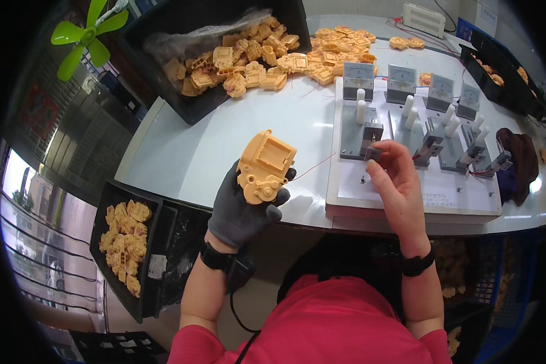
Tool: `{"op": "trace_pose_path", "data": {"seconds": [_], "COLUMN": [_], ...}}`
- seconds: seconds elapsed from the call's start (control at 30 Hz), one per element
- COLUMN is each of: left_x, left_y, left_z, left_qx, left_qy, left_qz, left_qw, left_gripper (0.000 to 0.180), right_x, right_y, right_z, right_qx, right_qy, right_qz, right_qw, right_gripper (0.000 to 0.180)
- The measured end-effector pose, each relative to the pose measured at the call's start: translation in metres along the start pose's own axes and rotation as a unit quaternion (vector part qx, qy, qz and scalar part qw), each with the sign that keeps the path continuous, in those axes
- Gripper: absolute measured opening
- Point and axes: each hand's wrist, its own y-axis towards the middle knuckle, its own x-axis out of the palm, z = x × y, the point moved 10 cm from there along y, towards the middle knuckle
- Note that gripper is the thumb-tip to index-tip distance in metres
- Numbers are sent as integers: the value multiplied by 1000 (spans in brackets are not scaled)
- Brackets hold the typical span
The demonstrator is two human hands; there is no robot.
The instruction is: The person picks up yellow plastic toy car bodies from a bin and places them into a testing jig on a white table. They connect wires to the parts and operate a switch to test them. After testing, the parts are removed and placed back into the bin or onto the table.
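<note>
My left hand (239,203), in a dark grey glove, is closed around a yellow plastic housing (267,167) with a square recess and round bosses facing up. A thin red wire (314,168) runs from the housing toward the test fixture (358,188) at its right. My bare right hand (397,188) pinches a small dark block (373,155) at the front of the fixture's leftmost clamp (372,134). Whether the block is fixed to the clamp, I cannot tell. Behind that clamp stand white handles (361,112) and a panel meter (358,80).
A black bin (209,109) of yellow housings tilts at the table's back left, with a loose pile (340,48) beside it. Another black bin (153,242) stands low at the left. Three more meters line the fixture; a dark cloth (519,161) lies right. A green fan (88,36) is upper left.
</note>
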Motion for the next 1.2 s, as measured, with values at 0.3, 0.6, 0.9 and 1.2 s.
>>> {"op": "trace_pose_path", "data": {"seconds": [0.3,0.6,0.9,1.2], "left_x": [1,20,53,141], "left_y": [33,70,138,169], "left_z": [21,50,89,54], "left_qx": [-40,-8,81,239], "left_qy": [61,254,581,852], "left_qz": [-20,3,172,19], "left_qw": [997,967,791,465], "left_gripper": [56,55,56,55], "right_x": [3,-3,-2,0], "right_y": [0,0,-1,0], "right_z": [-2,4,1,2], "right_qx": [-7,-15,5,0], "right_qy": [41,27,22,12], "right_qz": [-9,5,-5,-19], "right_qw": [999,1000,1000,1000], "right_gripper": [27,30,31,33]}}
